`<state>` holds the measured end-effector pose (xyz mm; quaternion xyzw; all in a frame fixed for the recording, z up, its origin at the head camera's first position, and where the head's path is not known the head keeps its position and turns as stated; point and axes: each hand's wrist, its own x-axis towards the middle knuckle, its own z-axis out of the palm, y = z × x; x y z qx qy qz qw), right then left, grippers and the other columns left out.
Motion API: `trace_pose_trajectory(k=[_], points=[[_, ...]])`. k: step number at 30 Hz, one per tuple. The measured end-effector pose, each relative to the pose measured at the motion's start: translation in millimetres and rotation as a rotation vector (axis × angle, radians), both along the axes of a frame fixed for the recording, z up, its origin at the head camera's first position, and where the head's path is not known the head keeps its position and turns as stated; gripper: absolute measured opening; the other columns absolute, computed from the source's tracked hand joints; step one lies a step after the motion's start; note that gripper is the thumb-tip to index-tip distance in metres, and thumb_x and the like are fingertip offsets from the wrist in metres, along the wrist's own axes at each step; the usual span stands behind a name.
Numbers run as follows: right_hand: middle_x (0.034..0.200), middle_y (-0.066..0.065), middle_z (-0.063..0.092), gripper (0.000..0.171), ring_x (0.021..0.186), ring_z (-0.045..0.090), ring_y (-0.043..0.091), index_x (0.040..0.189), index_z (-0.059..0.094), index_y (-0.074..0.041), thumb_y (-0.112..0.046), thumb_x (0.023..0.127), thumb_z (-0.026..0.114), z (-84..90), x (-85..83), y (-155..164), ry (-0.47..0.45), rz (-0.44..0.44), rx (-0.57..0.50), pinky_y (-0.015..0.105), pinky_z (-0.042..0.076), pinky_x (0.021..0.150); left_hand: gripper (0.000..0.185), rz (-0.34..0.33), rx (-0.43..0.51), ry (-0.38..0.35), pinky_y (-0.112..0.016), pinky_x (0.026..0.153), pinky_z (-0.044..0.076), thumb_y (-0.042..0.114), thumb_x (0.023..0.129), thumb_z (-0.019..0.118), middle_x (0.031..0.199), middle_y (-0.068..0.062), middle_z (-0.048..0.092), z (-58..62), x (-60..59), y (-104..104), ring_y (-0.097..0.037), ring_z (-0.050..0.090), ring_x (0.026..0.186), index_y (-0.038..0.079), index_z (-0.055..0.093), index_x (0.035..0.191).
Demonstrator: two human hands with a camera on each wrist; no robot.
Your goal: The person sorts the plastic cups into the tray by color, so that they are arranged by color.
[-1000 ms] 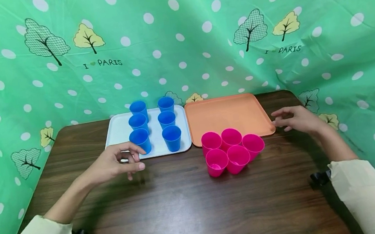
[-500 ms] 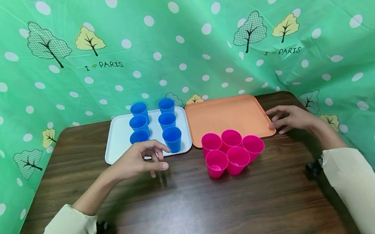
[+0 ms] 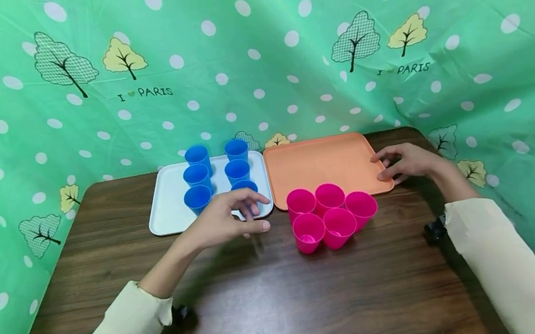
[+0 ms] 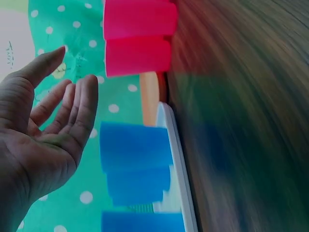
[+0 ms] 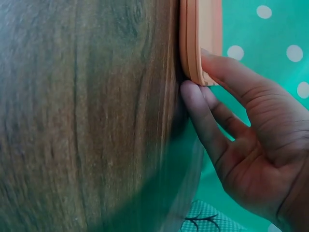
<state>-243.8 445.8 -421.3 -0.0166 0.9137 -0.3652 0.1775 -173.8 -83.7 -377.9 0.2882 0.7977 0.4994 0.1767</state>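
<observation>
My left hand (image 3: 225,216) is in the air in front of the white tray (image 3: 167,214), holding nothing, its fingers loosely bent and thumb apart. It partly covers the nearest blue cup on the right (image 3: 244,186). In the left wrist view the palm (image 4: 48,150) shows bare. My right hand (image 3: 406,161) is at the right edge of the orange tray (image 3: 318,163). In the right wrist view its thumb (image 5: 231,72) lies over the tray's rim (image 5: 190,43), with the fingers (image 5: 200,108) at the outer corner, pinching it. Several pink cups (image 3: 339,225) stand upright in a cluster before the orange tray.
Several blue cups (image 3: 196,175) stand upright in two columns on the white tray, which sits against the orange one. Both trays are at the back of the dark wooden table (image 3: 266,314). A green dotted curtain (image 3: 255,72) hangs close behind and at both sides.
My left hand has moved rightward past the front of the white tray, uncovering the near left blue cup. My right hand has come in from the right and taken the orange tray's edge.
</observation>
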Motion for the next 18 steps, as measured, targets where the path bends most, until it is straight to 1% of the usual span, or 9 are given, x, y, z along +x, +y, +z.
trace_pose_trajectory(k=[1,4,7,10,13,15,18], points=[[0.109,0.013,0.059,0.063,0.081,0.075,0.017,0.153,0.061,0.007,-0.014,0.100,0.088,-0.3,-0.7,0.3,-0.001,0.001,0.008,0.039,0.072,0.077,0.043,0.005,-0.012,0.017,-0.057,0.076,0.070,0.024,0.093,0.095,0.110,-0.015,0.071,0.4,-0.4,4.0,-0.025,0.072,0.090,0.017,0.079,0.133],[0.111,0.014,0.060,0.062,0.082,0.076,0.017,0.151,0.063,0.007,-0.014,0.099,0.089,0.8,-1.5,-0.9,-0.013,-0.013,0.019,0.039,0.072,0.077,0.046,0.027,-0.052,0.064,-0.044,0.079,0.069,0.029,0.092,0.095,0.108,-0.005,0.072,2.7,-0.3,16.1,-0.021,0.073,0.092,0.019,0.078,0.134],[0.110,0.014,0.059,0.062,0.082,0.077,0.018,0.150,0.065,0.007,-0.016,0.098,0.090,2.4,-1.5,-2.3,-0.024,-0.023,0.027,0.039,0.072,0.078,0.048,0.051,-0.099,0.097,-0.034,0.080,0.065,0.032,0.091,0.096,0.107,-0.001,0.072,6.3,2.8,28.7,-0.018,0.072,0.093,0.018,0.078,0.133],[0.104,0.011,0.059,0.064,0.082,0.076,0.019,0.149,0.066,0.007,-0.018,0.097,0.092,3.4,-1.8,-3.1,-0.028,-0.029,0.037,0.038,0.072,0.078,0.050,0.064,-0.139,0.114,-0.032,0.079,0.064,0.033,0.090,0.096,0.109,-0.004,0.074,9.3,8.4,41.8,-0.018,0.072,0.094,0.016,0.077,0.133],[0.099,0.010,0.060,0.064,0.081,0.076,0.020,0.149,0.066,0.007,-0.019,0.097,0.092,4.0,-1.9,-3.0,-0.028,-0.029,0.040,0.038,0.072,0.077,0.053,0.057,-0.187,0.138,-0.034,0.082,0.064,0.035,0.088,0.095,0.116,-0.010,0.074,11.6,15.9,54.5,-0.021,0.073,0.100,0.013,0.076,0.133],[0.098,0.009,0.062,0.064,0.080,0.076,0.020,0.149,0.066,0.007,-0.019,0.097,0.092,3.8,-2.1,-2.7,-0.028,-0.029,0.041,0.038,0.072,0.077,0.057,0.048,-0.243,0.165,-0.035,0.083,0.064,0.039,0.086,0.096,0.121,-0.010,0.073,12.2,21.1,62.6,-0.022,0.072,0.104,0.014,0.076,0.134],[0.098,0.009,0.063,0.064,0.080,0.076,0.019,0.150,0.066,0.007,-0.019,0.097,0.092,2.9,-2.4,-2.9,-0.031,-0.029,0.044,0.037,0.071,0.077,0.065,0.034,-0.340,0.197,-0.036,0.084,0.064,0.045,0.084,0.097,0.125,-0.007,0.071,12.7,28.4,73.6,-0.021,0.070,0.110,0.019,0.074,0.139]])
